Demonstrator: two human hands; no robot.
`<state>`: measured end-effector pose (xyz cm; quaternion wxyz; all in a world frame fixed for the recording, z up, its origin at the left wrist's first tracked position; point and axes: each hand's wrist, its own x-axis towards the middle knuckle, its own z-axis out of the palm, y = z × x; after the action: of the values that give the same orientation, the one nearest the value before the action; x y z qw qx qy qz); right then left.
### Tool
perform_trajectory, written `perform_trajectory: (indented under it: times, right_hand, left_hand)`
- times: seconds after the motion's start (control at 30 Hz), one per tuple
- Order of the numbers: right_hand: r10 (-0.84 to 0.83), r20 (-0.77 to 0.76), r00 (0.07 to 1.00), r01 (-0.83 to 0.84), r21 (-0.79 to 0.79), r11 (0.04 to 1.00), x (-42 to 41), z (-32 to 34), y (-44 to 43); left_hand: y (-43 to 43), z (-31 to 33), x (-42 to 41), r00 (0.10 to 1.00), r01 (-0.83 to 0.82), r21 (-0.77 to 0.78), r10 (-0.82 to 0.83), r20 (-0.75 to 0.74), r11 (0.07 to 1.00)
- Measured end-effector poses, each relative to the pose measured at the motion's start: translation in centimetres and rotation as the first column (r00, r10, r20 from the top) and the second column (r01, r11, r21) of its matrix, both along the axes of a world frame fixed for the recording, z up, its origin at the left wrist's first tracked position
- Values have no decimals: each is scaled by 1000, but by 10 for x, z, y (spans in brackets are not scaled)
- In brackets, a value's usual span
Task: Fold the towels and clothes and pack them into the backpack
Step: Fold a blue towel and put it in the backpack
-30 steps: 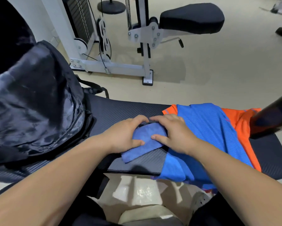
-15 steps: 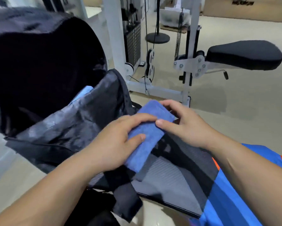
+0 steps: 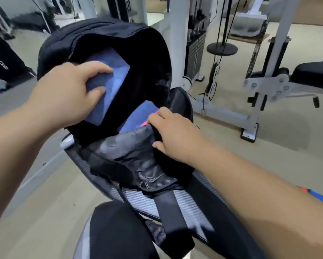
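Note:
A black backpack (image 3: 108,32) stands open on the dark bench pad (image 3: 143,200), its mouth facing me. My left hand (image 3: 67,94) grips a folded blue towel (image 3: 115,79) and holds it inside the opening. Lower in the bag lies another folded blue cloth (image 3: 138,116) with a pink edge. My right hand (image 3: 171,135) grips the grey front flap (image 3: 130,146) of the backpack at its rim, next to that cloth. A corner of the blue and orange shirt (image 3: 319,198) shows at the far right of the bench.
A white weight machine (image 3: 177,43) with cables and a weight stack stands behind the bench. Its black padded seat (image 3: 313,71) is at the right. Beige floor lies all round. A black strap (image 3: 168,208) hangs over the bench's front edge, above my dark-clothed knee (image 3: 119,230).
Both hands lifted the folded blue towel off the bench and carried it left. Now the left hand alone holds it inside the backpack, and the right hand has moved to the front flap.

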<state>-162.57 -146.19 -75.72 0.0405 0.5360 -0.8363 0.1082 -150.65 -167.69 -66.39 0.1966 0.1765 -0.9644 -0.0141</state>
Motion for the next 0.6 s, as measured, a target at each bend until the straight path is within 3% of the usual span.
perform_trajectory:
  times: [0.2, 0.47, 0.53, 0.6]
  right_hand:
    - [-47, 27, 999, 49, -97, 994, 5, -22, 50]
    - [-114, -61, 992, 103, -152, 983, 26, -15, 129]
    - [-109, -60, 992, 99, -153, 983, 35, -15, 141]
    - [-107, -34, 994, 100, -165, 981, 41, -15, 148]
  left_hand:
    - [1, -2, -12, 999, 0, -98, 5, 46, 995]
    - [55, -1, -35, 984, 151, -110, -138, 116, 982]
    - [81, -7, -49, 944, 283, 3, -279, 176, 959]
    - [108, -17, -67, 894, 358, 264, -410, 181, 896]
